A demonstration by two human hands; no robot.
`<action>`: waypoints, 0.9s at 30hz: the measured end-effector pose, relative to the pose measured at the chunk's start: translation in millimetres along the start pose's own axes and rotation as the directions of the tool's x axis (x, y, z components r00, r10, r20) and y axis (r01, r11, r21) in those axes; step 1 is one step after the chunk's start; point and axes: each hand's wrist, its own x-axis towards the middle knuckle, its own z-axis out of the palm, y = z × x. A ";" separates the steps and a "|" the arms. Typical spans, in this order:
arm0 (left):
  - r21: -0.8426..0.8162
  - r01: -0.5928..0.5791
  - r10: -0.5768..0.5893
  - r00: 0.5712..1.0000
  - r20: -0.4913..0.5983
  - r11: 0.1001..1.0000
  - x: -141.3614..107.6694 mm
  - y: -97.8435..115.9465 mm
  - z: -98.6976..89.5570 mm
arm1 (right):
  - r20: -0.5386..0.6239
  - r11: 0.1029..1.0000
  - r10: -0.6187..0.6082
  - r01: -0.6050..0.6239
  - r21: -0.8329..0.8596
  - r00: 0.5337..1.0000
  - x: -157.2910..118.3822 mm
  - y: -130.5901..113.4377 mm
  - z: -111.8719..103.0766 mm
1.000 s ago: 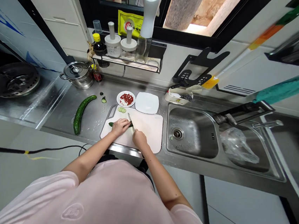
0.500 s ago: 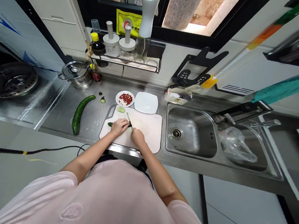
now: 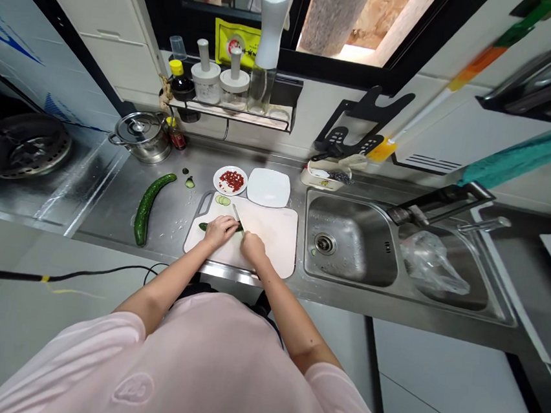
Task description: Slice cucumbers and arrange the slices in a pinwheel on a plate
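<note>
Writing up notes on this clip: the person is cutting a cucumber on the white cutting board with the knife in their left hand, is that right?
No, the head view shows the knife in the right hand, not the left. The left hand holds the cucumber piece. The cutting on the white cutting board stands as you said.

Board [image 3: 272, 239] in front of me — sink [image 3: 350, 240] on R, cuke [image 3: 145, 209] on L, 2 plates [image 3: 268, 187] behind, pot [image 3: 140, 136] back L.

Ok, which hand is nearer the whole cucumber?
Left. The left hand sits on the cutting board, right of the whole cucumber; the right hand is farther right.
</note>
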 end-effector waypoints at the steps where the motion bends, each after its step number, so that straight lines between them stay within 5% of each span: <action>1: -0.003 -0.001 0.001 1.000 -0.001 1.000 0.0 0.1 -0.2 | -0.002 1.000 0.002 -0.002 0.001 1.000 -1.1 0.0 0.5; 13: -0.024 0.009 -0.009 1.000 -0.008 1.000 0.6 2.5 -1.6 | -0.005 0.998 0.058 -0.058 -0.022 0.998 -27.8 12.0 20.6; 27: -0.004 0.014 -0.014 1.000 0.002 1.000 0.0 2.1 -1.7 | -0.032 0.997 0.072 -0.071 0.004 0.997 -4.2 -8.1 3.3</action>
